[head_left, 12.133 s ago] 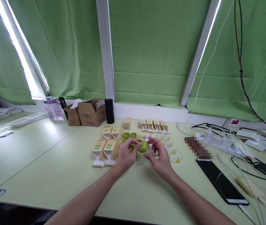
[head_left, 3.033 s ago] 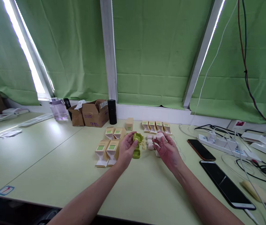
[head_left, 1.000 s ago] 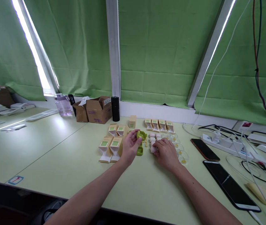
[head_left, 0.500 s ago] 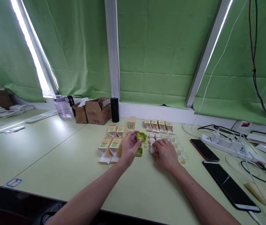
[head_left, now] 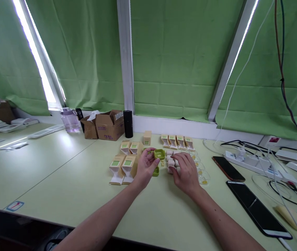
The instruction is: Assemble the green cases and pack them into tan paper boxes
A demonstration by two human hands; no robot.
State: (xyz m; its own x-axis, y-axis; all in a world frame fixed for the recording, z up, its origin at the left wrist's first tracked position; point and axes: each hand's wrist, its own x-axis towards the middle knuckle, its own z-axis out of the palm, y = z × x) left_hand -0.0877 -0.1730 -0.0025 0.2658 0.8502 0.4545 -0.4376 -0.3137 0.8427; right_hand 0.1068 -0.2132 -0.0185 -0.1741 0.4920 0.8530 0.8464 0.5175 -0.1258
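Note:
My left hand (head_left: 146, 166) is closed on a small olive-green square case (head_left: 159, 154), its hollow inside facing up towards me. Below it on the table lies another green case (head_left: 156, 171), partly covered by my left thumb. My right hand (head_left: 187, 170) has thumb and fingers closed around a small pinkish-white block (head_left: 171, 163) at the cluster of similar blocks. Its fingers hide part of that cluster. Between the hands sit tiny yellowish pieces (head_left: 162, 163). Clear round plastic pieces with yellow centres (head_left: 203, 177) lie just right of my right hand.
Opened cream cartons (head_left: 128, 165) stand left of my left hand, with more small cartons (head_left: 181, 141) behind. Farther back are a brown cardboard box (head_left: 109, 127), a black cylinder (head_left: 128, 124) and a purple bottle (head_left: 70, 120). Phones (head_left: 255, 205) and a power strip (head_left: 253, 162) with cables occupy the right.
The green case in my left hand has moved slightly right and down. My right hand's fingers have lifted and now pinch a pinkish-white block in the cluster.

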